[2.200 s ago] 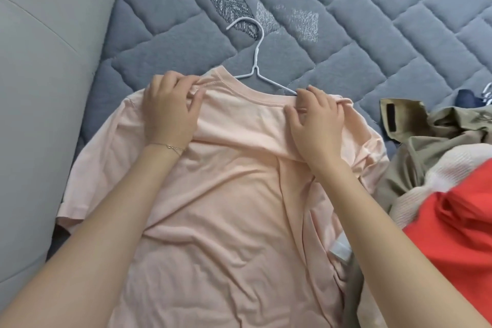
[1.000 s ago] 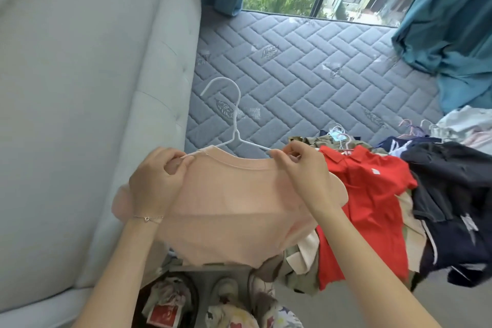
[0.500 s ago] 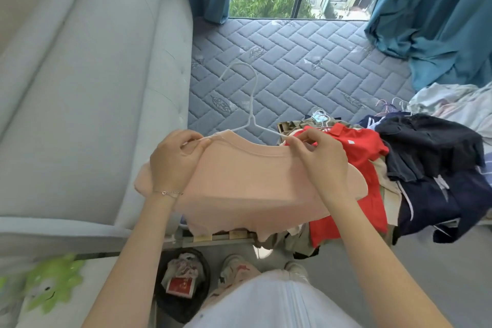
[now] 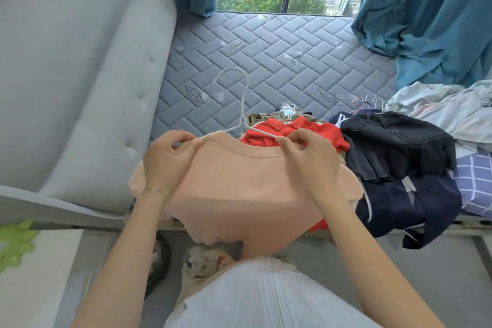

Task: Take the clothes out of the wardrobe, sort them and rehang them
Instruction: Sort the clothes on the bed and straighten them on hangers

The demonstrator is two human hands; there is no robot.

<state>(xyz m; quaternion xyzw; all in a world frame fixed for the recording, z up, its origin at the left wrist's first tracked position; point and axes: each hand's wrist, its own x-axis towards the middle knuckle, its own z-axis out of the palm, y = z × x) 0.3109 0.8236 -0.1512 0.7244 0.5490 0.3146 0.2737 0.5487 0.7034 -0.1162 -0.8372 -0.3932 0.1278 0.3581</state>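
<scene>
A peach T-shirt (image 4: 239, 189) hangs on a white wire hanger (image 4: 241, 104), held up in the air in front of me above the bed's edge. My left hand (image 4: 167, 160) pinches the shirt's left shoulder over the hanger arm. My right hand (image 4: 308, 157) pinches the right shoulder and the hanger's other arm. The hook points away from me. Behind the shirt, a red polo shirt (image 4: 292, 130) lies on a pile on the bed, with dark navy garments (image 4: 399, 168) to its right.
The quilted grey mattress (image 4: 266, 61) stretches to a window. A padded grey headboard (image 4: 80, 74) stands on the left, teal curtains (image 4: 431, 16) at the back right. Pale bedding (image 4: 447, 109) lies at the right. Loose hangers (image 4: 367, 104) poke from the pile. Slippers (image 4: 202, 261) sit on the floor.
The peach shirt was lying flat on the mattress; both hands have lifted it on its hanger into the air. I have stood back, so the whole bed and window show.
</scene>
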